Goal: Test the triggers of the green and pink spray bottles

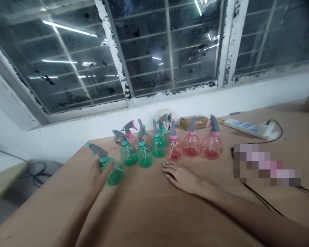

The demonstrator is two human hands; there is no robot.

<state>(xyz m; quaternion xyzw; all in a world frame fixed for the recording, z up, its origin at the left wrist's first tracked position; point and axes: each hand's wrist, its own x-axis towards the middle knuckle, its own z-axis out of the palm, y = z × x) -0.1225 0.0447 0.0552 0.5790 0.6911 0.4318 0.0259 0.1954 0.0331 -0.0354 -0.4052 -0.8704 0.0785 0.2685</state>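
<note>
My left hand (101, 176) is wrapped round a green spray bottle (115, 175) with a grey trigger head, tilted to the left, at the near left of a group of bottles. Resting on the table, my right hand (179, 176) has its fingers stretched out and holds nothing. Just behind its fingertips is a pink spray bottle (175, 151) with red liquid inside. Several more green spray bottles, among them one (145, 159) in the middle, stand close together. To the right are two further pink bottles, the outer one (211, 151) upright. Others at the back are partly hidden.
The wooden table (139, 212) meets a white wall under barred windows. Along the back are a cup (165, 113), a cardboard box (194, 122), a pen (235, 113) and a power strip (247, 128) with a plugged-in cable. A blurred-out object (265, 166) with black cords lies at right.
</note>
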